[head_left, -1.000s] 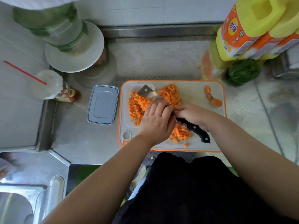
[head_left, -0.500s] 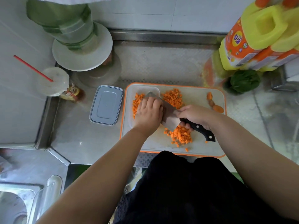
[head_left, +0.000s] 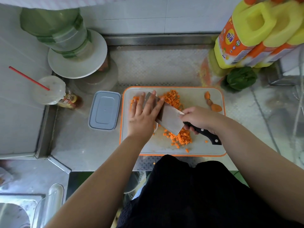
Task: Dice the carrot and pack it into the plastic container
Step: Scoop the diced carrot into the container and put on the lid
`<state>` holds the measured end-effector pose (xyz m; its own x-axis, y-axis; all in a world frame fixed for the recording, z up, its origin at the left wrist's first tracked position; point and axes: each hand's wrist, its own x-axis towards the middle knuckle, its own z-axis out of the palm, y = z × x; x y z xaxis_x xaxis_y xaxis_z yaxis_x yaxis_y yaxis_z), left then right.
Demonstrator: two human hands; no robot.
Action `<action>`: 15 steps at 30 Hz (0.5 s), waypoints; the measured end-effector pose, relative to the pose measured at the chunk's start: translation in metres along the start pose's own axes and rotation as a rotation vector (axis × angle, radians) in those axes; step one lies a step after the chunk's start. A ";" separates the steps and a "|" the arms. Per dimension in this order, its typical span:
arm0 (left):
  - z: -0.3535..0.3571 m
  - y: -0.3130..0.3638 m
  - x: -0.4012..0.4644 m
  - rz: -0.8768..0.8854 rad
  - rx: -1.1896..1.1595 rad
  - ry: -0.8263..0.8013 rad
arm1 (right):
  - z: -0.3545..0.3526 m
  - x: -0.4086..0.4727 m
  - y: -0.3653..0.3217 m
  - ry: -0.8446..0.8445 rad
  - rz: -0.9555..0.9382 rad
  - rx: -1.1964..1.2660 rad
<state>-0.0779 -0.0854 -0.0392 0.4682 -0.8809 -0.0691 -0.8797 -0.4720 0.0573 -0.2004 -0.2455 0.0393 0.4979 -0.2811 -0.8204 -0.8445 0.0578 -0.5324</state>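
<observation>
Now flat left hand (head_left: 144, 116) on broad steel cleaver (head_left: 169, 120) — right hand (head_left: 198, 118) round its black handle — over carrot cubes (head_left: 182, 138).

White tiled wall (head_left: 148, 14) behind a steel counter (head_left: 79, 145) in daylight

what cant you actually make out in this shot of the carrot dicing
- Head view: the plastic container is almost all hidden under the left hand and cleaver; how full it is cannot be told.
- Head view: the diced carrot under the blade is covered.
- Head view: the yellow bottles are cut off by the top and right edges.
- Head view: the jar label is too blurred to read.
</observation>
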 end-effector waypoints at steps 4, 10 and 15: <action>0.005 0.001 -0.006 -0.163 0.019 -0.122 | -0.004 -0.009 0.006 0.017 -0.060 0.004; 0.005 0.003 -0.007 -0.339 -0.119 0.135 | -0.019 -0.018 0.039 0.214 -0.148 0.080; 0.013 0.038 -0.002 0.035 -0.191 0.468 | -0.029 -0.028 0.077 0.511 -0.234 0.067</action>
<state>-0.1129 -0.1013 -0.0502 0.4643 -0.7965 0.3872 -0.8851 -0.4013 0.2358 -0.2850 -0.2614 0.0276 0.4975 -0.7212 -0.4821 -0.7002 -0.0057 -0.7140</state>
